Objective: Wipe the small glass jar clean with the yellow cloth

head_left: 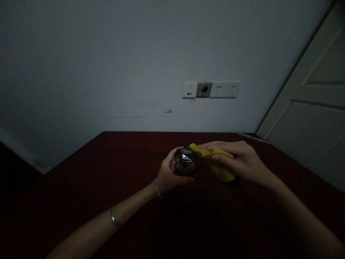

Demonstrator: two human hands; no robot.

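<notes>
My left hand (168, 172), a chain bracelet at its wrist and a bangle further up the forearm, is curled around a dark, see-through brown glass (185, 162). The glass is rounded, with shiny facets catching the light, and fingers show through it. Just to its right, my right hand (242, 158) pinches a bunched yellow cloth (222, 171) between thumb and fingers. One dark-tipped end of the cloth points at the upper right of the glass, very close to it; whether they touch I cannot tell. The rest hangs below my fingers.
Beneath both hands lies a dark red-brown tabletop (121, 154). It meets a pale wall (107, 64) that carries a row of sockets (223, 90). A white panelled door (318, 108) stands on the right. The light is dim.
</notes>
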